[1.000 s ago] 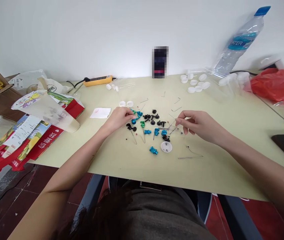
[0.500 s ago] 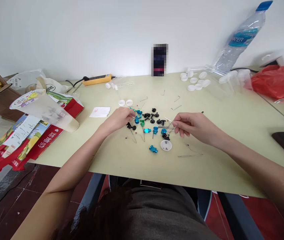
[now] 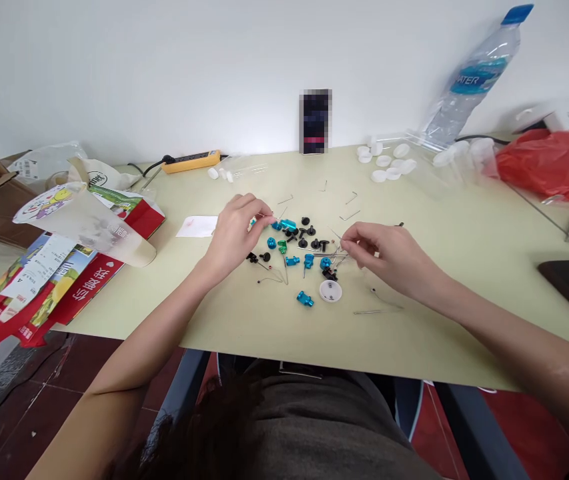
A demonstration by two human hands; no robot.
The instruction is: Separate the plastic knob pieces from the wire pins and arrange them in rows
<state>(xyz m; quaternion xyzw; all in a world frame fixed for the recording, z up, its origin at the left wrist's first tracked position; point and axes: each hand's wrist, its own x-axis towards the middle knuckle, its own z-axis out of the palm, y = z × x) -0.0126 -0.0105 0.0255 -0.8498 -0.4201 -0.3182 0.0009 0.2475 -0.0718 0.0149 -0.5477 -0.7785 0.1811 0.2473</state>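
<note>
My left hand (image 3: pixel 239 230) is closed in a pinch at the left side of a cluster of small parts. What its fingertips hold is too small to make out. Beside them lie a blue metal fitting (image 3: pixel 288 225) and a round blue one (image 3: pixel 271 243). My right hand (image 3: pixel 381 257) pinches a thin metal rod (image 3: pixel 335 233) above several similar rods. Between the hands are black knob-headed screws (image 3: pixel 311 231), a green fitting (image 3: pixel 283 247) and more blue fittings (image 3: pixel 292 261). Nearer me, a white cap (image 3: pixel 331 291) holds tiny dark pieces, with a blue fitting (image 3: pixel 305 299) to its left.
Bent hex keys (image 3: pixel 350 215) and white caps (image 3: pixel 383 161) lie farther back. A phone (image 3: pixel 315 123) leans on the wall. To the left are a plastic cup (image 3: pixel 94 223) and a yellow power strip (image 3: pixel 191 162); to the right, a water bottle (image 3: pixel 471 83) and a red bag (image 3: pixel 549 163).
My left hand has risen slightly away from the parts and turned, its fingertips now clear of the blue fittings. My right hand stays near the metal rods. The view has shifted a little.
</note>
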